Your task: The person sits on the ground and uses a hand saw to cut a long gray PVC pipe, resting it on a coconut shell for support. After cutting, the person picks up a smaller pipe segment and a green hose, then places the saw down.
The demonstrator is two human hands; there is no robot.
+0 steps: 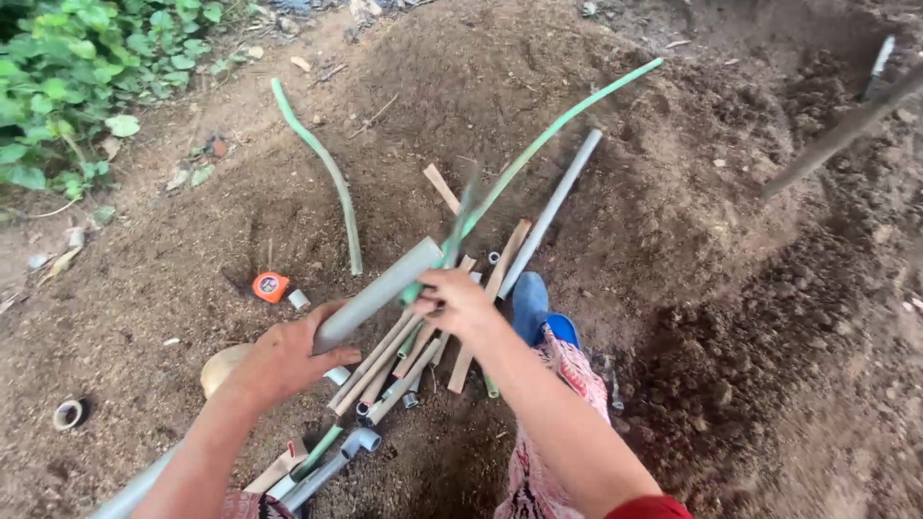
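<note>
My left hand (285,358) grips a thick grey pipe (380,291) near its lower end, and the pipe slants up to the right. My right hand (454,300) is closed around a long green hose (538,144) close to the pipe's upper end; the hose curves away up to the right over the soil. Under both hands lies a pile of several grey pipes, thin tubes and wooden sticks (404,370). A long thin grey pipe (553,207) runs up from the pile.
A second green hose (327,168) curves across the dirt on the left. An orange tape measure (270,285) lies beside it. A tool handle (836,135) crosses the upper right. Green plants (67,67) fill the top-left corner. My leg and blue shoe (543,322) stand by the pile.
</note>
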